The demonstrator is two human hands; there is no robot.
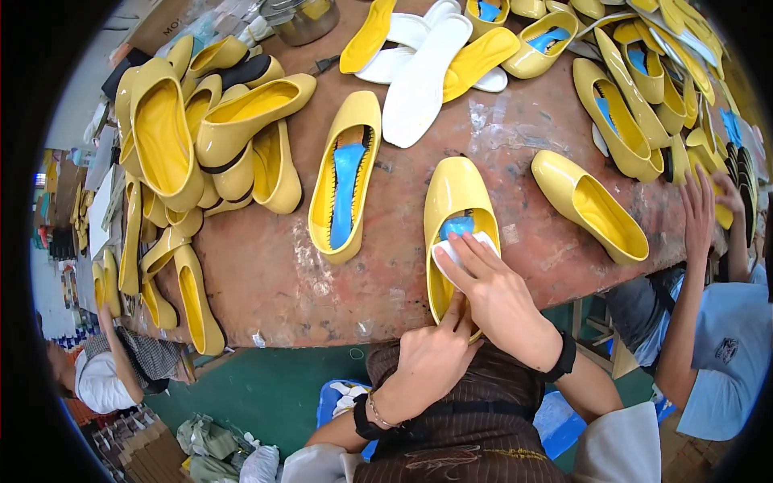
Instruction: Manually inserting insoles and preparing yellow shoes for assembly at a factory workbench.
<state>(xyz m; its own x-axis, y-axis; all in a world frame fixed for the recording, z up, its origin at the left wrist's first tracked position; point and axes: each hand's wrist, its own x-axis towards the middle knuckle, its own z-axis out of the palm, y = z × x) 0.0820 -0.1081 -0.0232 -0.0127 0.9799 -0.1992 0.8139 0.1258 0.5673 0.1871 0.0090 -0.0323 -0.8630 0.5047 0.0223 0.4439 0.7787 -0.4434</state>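
Observation:
A glossy yellow flat shoe (457, 189) lies on the worn reddish-brown table in front of me, its toe pointing away. Blue lining (457, 226) shows inside its opening. My right hand (499, 294) presses a small white pad (444, 256) into that opening with its fingers held together; how far the pad reaches under the fingers is hidden. My left hand (431, 358) grips the shoe's heel, fingers closed round it. Left of it lies another yellow shoe (354, 113) with a blue strip inside, and to the right one with a yellow insole (604, 209).
Yellow shoes (161, 137) are heaped on the left, more (616, 121) at the far right. White insoles (427, 76) and yellow insoles (481, 64) lie at the back near a metal pot (298, 20). A co-worker's hands (699, 209) are at the right, another person (105, 374) at the left.

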